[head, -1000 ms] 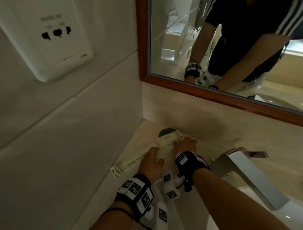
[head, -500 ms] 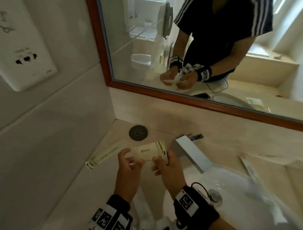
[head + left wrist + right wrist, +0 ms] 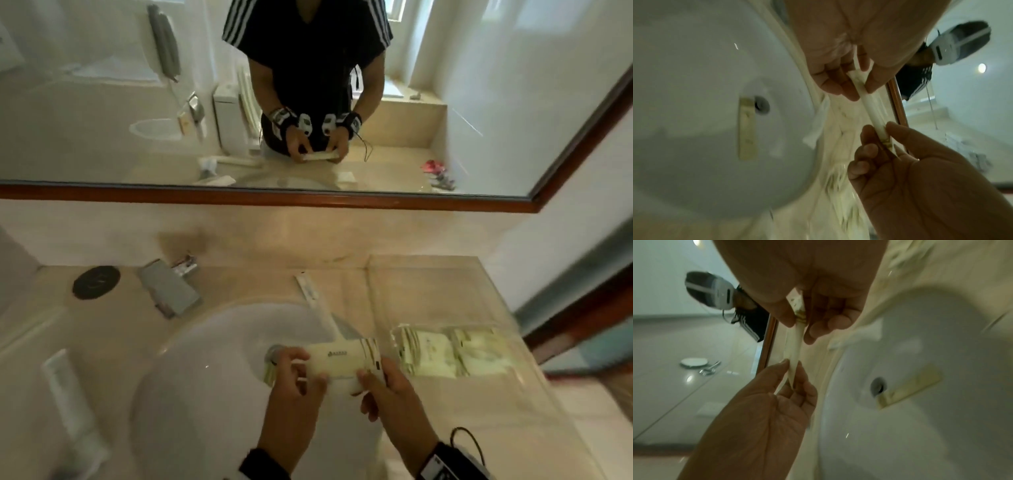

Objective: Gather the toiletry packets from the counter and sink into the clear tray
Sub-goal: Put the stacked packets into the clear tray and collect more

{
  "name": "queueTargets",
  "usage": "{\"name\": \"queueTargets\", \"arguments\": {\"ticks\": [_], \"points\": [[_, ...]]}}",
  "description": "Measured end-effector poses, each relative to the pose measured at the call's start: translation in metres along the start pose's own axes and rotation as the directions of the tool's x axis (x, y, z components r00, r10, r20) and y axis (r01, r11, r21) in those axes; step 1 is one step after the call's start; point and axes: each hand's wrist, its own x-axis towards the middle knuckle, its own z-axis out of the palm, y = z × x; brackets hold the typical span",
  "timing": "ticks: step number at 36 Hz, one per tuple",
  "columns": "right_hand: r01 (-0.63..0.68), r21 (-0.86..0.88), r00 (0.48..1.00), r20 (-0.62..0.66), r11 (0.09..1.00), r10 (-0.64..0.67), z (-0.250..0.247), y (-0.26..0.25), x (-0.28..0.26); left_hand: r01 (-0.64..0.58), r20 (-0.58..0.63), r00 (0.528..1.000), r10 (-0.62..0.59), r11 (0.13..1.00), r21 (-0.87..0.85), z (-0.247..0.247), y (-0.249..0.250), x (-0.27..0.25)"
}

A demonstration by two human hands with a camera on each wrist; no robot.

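Both hands pinched one cream toiletry packet (image 3: pixel 342 358) by its ends above the sink (image 3: pixel 212 342): left hand (image 3: pixel 294 383), right hand (image 3: pixel 390 394). Recommended: carry it level rightward, releasing over the clear tray (image 3: pixel 428 274) beside stacked packets (image 3: pixel 452 351).

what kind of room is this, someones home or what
Most likely a hotel bathroom: a white sink set in a beige counter under a wood-framed mirror, with matching cream toiletry packets in a clear tray.
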Motion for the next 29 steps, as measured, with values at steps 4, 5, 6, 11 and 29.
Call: {"name": "queueTargets", "arguments": {"ticks": [4, 5, 6, 11, 29], "points": [[-0.074, 0.027, 0.995, -0.071, 0.997, 0.076, -0.082, 0.024, 0.006, 0.053, 0.109, 0.992, -0.055, 0.998, 0.025, 0.081, -0.005, -0.004], [-0.101, 0.067, 0.99, -0.087, 0.993, 0.107, -0.099, 0.029, 0.009, 0.065, 0.134, 0.989, -0.069, 0.997, 0.034, 0.097, -0.006, -0.004], [-0.127, 0.113, 0.984, -0.109, 0.985, 0.139, -0.114, 0.033, 0.013, 0.08, 0.158, 0.984, -0.085, 0.996, 0.041, 0.112, -0.006, -0.004], [-0.169, 0.238, 0.952, -0.212, 0.956, 0.221, -0.167, 0.057, 0.048, 0.082, 0.212, 0.971, -0.112, 0.986, 0.145, 0.149, -0.004, 0.0], [-0.291, 0.123, 0.848, -0.425, 0.949, 0.316, -0.135, 0.069, 0.109, 0.129, 0.075, 0.986, -0.148, 0.968, 0.217, 0.102, -0.024, -0.007]]}}
